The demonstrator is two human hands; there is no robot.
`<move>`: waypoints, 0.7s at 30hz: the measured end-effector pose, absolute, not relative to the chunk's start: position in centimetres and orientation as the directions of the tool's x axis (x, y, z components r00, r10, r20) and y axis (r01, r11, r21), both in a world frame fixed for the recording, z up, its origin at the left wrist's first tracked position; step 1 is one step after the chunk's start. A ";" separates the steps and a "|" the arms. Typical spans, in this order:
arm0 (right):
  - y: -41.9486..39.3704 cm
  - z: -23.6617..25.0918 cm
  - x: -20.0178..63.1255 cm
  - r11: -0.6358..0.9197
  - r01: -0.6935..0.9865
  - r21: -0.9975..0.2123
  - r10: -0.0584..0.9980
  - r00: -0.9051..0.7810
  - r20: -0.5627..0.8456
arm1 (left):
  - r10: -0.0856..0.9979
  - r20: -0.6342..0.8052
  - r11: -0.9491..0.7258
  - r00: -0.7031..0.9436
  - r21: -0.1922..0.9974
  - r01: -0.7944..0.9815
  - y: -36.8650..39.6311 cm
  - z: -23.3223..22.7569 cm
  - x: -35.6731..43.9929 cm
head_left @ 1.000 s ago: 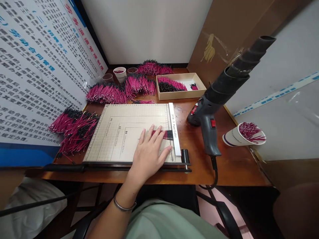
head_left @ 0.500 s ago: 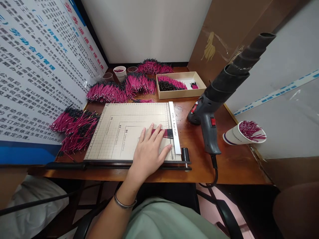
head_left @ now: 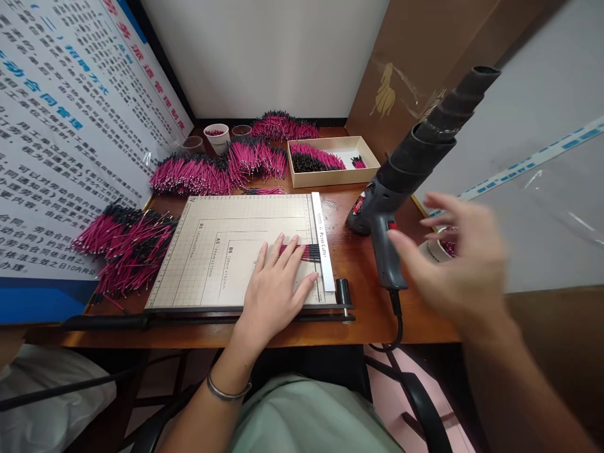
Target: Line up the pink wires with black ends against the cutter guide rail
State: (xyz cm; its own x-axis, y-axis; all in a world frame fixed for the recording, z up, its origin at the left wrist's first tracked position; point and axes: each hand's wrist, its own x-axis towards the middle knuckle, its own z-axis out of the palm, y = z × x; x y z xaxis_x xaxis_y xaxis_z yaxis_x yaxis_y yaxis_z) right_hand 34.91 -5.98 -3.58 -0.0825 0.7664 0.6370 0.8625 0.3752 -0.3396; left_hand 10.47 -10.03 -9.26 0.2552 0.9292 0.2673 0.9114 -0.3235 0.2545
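My left hand [head_left: 272, 288] lies flat with spread fingers on the gridded board of a paper cutter [head_left: 186, 264]. Under its fingertips is a row of short pink wires with black ends [head_left: 309, 253], the ends reaching the cutter's white edge strip [head_left: 323, 245]. My right hand [head_left: 465, 270], smeared by motion, is raised at the right, thumb and fingers apart and nothing visible in them. It partly covers a paper cup [head_left: 431, 251] of pink pieces. Just left of it a black heat gun [head_left: 387, 251] stands nozzle up.
Piles of pink and black wires [head_left: 189, 175] lie behind the cutter, with another heap [head_left: 134, 248] to its left. A shallow cardboard box [head_left: 337, 179] holds more wires. Cups [head_left: 217, 139] stand at the back. The cutter's long handle [head_left: 106, 322] runs along the table's front edge.
My right hand has come into view at the right, in front of the paper cup. The left hand stays pressed on the wires. The view has shifted slightly to the right.
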 end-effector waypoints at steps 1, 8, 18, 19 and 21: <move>-6.2 -4.5 34.9 0.360 0.874 -0.327 0.783 -0.093 0.615 | 0.929 0.267 -0.325 0.257 0.254 0.911 -10.0 -9.2 10.5; -7.3 -9.4 34.3 0.218 0.911 -0.350 0.898 -0.047 0.438 | 0.933 0.256 -0.319 0.255 0.254 0.913 -10.1 -9.2 10.6; -6.5 -6.6 30.9 0.233 0.538 -0.810 0.886 0.226 0.406 | 0.934 0.250 -0.315 0.257 0.231 0.920 -10.1 -9.2 10.7; -5.8 -5.9 30.3 0.190 0.229 -0.955 0.938 0.245 0.246 | 0.933 0.251 -0.315 0.256 0.231 0.921 -10.1 -9.2 10.7; -3.8 -4.6 29.5 0.093 -0.017 -0.996 0.992 0.090 0.091 | 0.934 0.252 -0.312 0.252 0.238 0.920 -10.1 -9.3 10.7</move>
